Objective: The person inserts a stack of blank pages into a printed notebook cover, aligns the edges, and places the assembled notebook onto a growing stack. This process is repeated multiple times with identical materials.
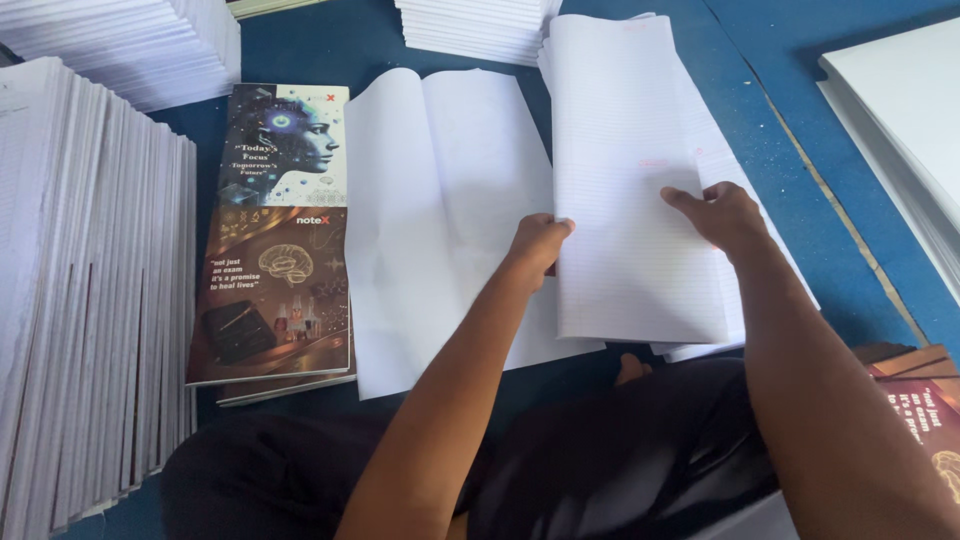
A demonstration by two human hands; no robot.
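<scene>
My left hand [536, 246] grips the left edge of a tall bundle of ruled white sheets [625, 170], and my right hand [722, 215] presses on its right side. The bundle lies on a pile of similar ruled sheets [760, 250]. To the left, an unfolded plain white sheet [440, 200] lies flat on the blue surface [780, 130]. Further left lies a stack of printed notebook covers [275, 240] with a face picture above and a brain picture below.
A tall row of stacked white pages [90, 290] fills the left side. More white stacks sit at the top left [140, 45], top centre [470, 30] and right edge [900, 130]. Brown printed covers [925, 400] lie at the lower right. My dark-clothed legs [600, 450] are in front.
</scene>
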